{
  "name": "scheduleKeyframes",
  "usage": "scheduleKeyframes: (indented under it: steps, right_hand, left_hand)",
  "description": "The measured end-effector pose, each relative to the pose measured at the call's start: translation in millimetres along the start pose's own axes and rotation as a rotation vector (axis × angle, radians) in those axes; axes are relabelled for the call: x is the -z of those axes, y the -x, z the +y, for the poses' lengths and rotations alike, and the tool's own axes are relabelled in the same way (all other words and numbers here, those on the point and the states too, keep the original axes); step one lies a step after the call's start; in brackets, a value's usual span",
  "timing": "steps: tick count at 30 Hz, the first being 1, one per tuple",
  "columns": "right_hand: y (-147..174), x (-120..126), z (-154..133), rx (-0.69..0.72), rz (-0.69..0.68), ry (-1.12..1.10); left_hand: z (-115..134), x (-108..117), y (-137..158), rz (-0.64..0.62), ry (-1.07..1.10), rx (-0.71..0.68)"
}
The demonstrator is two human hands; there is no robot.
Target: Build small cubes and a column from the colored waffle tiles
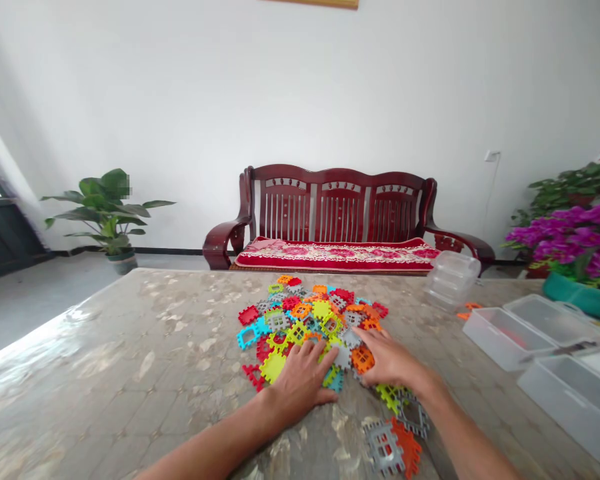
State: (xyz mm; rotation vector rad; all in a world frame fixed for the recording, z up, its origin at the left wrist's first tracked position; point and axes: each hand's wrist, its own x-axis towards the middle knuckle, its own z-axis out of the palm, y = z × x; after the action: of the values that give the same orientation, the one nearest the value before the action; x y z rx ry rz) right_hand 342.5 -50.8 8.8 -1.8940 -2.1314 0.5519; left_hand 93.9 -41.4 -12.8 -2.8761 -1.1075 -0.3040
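Loosely resting spread left hand (303, 372) at six o'clock on pile (322, 310); curving right hand (391, 360) round orange tile (361, 358) at four o'clock, unclear whether gripping.

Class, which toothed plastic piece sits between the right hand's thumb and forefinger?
The orange toothed plastic piece with small windows, framed by the right hand; the plain grey plastic piece to its left lies outside.

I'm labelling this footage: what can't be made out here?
Head view throughout:
- Lower layers of the piece pile: hidden by the top ones.
- Whatever lies under the left hand: hidden by that hand.
- Gold-coloured thing on the wall: cut off by the top edge.
- Reddish contents of one box: blurred by its cloudy wall.
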Motion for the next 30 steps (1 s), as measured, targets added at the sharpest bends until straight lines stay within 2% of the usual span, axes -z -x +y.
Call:
scheduleKeyframes:
  steps: [6,10,15,19,23,26,30]
  right_hand:
    - [0.7,-3.1,-0.1,0.031,0.044,0.003]
    - [0.9,-6.8,-3.3,0.020,0.078,-0.012]
    - [-4.9,-11.7,-6.5,0.086,0.149,-0.133]
    - [-6.6,-14.4,-10.5,0.085,0.186,-0.220]
    - [-6.6,-13.2,-22.4,0.038,0.145,-0.401]
    - [-10.4,-9.0,-34.0,0.026,0.126,-0.551]
    - [-24.9,1.7,-51.4,0.114,0.175,-0.648]
  left_hand:
    - [7.9,-7.9,-3.3,0.058,-0.043,0.006]
    - [5.6,-7.3,-6.9,0.040,-0.033,-0.010]
    - [11.3,-2.0,-11.0,0.057,-0.009,-0.027]
    - [20.4,2.4,-15.1,0.066,0.015,0.026]
    - [22.5,7.0,-19.7,0.070,0.111,0.069]
    - [18.3,10.5,-21.9,0.123,0.202,0.066]
    - [5.1,18.9,-25.2,0.248,0.281,0.083]
